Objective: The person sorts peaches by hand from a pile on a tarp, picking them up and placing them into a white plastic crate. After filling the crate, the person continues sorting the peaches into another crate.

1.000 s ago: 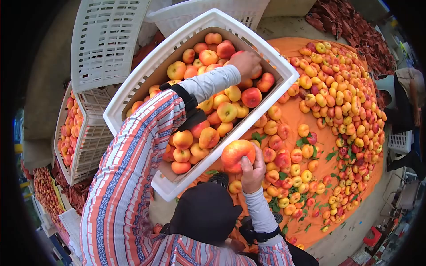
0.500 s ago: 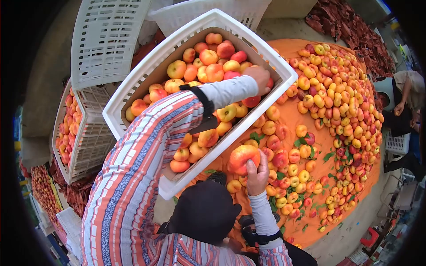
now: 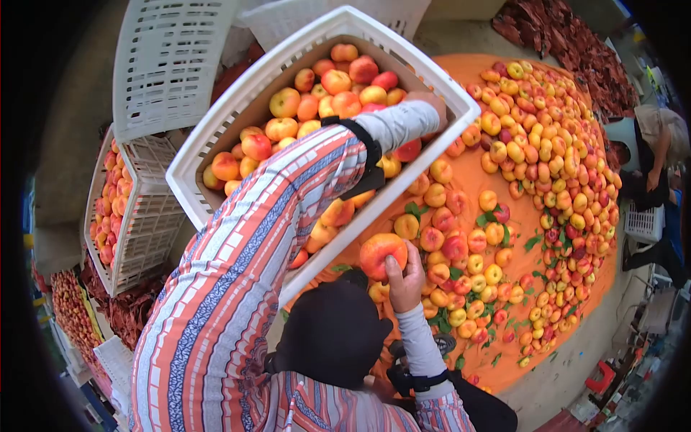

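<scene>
My right hand [image 3: 407,279] holds an orange-red flat peach [image 3: 382,257], thumb pressed on its near side, just outside the crate's lower right rim. A white plastic crate [image 3: 253,70], lined with brown cardboard and filled with flat peaches [image 3: 335,81], stands tilted across my view. My left arm in its striped sleeve crosses over it. At the crate's right corner, my left hand [image 3: 430,105] reaches down inside; its fingers are hidden, so whether they grip anything does not show.
An orange sheet [image 3: 461,189] bears a large heap of flat peaches [image 3: 554,155] and leaves. Another filled crate [image 3: 147,205] stands at left, below an upright white crate [image 3: 173,68]. A black cap [image 3: 330,335] shows between my arms. Another person [image 3: 655,147] is at far right.
My left hand has moved slightly up and right, deeper into the crate's corner. My right hand has shifted a little left, still with the flat peach.
</scene>
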Demonstrator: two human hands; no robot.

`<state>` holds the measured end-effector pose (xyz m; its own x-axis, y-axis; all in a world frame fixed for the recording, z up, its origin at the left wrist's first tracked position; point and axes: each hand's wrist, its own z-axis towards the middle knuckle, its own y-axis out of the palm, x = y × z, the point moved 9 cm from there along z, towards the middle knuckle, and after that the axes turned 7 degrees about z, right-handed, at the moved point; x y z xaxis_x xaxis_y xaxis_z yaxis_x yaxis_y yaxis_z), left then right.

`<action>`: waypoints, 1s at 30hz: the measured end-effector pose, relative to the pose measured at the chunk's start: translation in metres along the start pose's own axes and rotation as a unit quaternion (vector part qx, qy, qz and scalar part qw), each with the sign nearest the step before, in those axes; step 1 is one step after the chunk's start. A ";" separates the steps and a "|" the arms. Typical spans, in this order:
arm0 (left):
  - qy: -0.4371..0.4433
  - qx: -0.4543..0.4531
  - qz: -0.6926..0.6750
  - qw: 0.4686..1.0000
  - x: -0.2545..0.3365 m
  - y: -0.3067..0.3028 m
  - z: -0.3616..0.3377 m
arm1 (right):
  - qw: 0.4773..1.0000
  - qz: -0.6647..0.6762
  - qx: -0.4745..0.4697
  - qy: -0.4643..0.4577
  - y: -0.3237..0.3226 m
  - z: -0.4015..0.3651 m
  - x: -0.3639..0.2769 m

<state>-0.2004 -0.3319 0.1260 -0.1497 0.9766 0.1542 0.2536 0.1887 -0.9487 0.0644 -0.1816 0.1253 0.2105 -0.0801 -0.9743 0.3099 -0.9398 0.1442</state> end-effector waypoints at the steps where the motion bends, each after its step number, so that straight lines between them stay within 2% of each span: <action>1: 0.008 -0.009 0.038 0.999 0.004 0.002 0.005 | 1.000 0.010 0.009 0.009 -0.003 -0.003 0.002; 6: -0.028 -0.072 -0.003 0.997 0.001 0.002 0.008 | 1.000 0.006 0.003 0.014 -0.007 -0.007 0.001; 7: -0.029 -0.017 0.000 0.999 -0.003 0.005 0.015 | 1.000 0.007 0.008 0.014 -0.010 -0.009 0.005; 9: -0.007 0.033 -0.019 0.999 -0.004 -0.004 0.005 | 1.000 0.008 0.015 0.009 -0.015 -0.010 0.006; 14: 0.043 0.015 -0.050 0.998 -0.010 -0.013 -0.019 | 1.000 -0.006 0.022 0.010 -0.035 -0.018 0.020; 17: 0.036 0.031 -0.100 0.994 -0.019 -0.006 -0.020 | 0.999 0.024 0.028 0.029 -0.040 -0.021 0.023; 19: 0.064 0.061 -0.177 0.980 -0.021 0.001 -0.014 | 0.998 0.042 0.030 0.039 -0.041 -0.023 0.021; 21: 0.090 0.095 -0.241 0.962 -0.028 -0.008 -0.027 | 0.999 0.004 0.032 0.026 -0.045 -0.025 0.017; 22: 0.108 0.077 -0.255 0.958 -0.034 -0.008 -0.031 | 0.999 -0.022 0.033 0.015 -0.048 -0.026 0.015; 24: 0.075 -0.029 -0.460 0.884 -0.053 0.001 -0.043 | 0.999 -0.027 0.036 0.020 -0.052 -0.028 0.017; 25: 0.052 -0.081 -0.554 0.827 -0.061 0.007 -0.052 | 0.999 0.001 0.032 0.022 -0.052 -0.028 0.022; 26: 0.069 -0.112 -0.583 0.802 -0.064 0.010 -0.057 | 0.999 0.016 0.031 0.029 -0.052 -0.029 0.024; 28: 0.173 -0.054 -0.529 0.829 -0.071 -0.006 -0.070 | 0.999 0.034 0.021 0.034 -0.051 -0.029 0.027; 30: 0.305 0.040 -0.281 0.909 -0.073 -0.019 -0.087 | 0.998 0.039 0.013 0.047 -0.047 -0.030 0.028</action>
<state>-0.1112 -0.3981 0.1572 0.3303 0.6084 0.7217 0.2262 0.6913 -0.6863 0.0837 -0.1294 0.0967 0.3190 -0.1226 -0.9398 0.2661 -0.9401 0.2129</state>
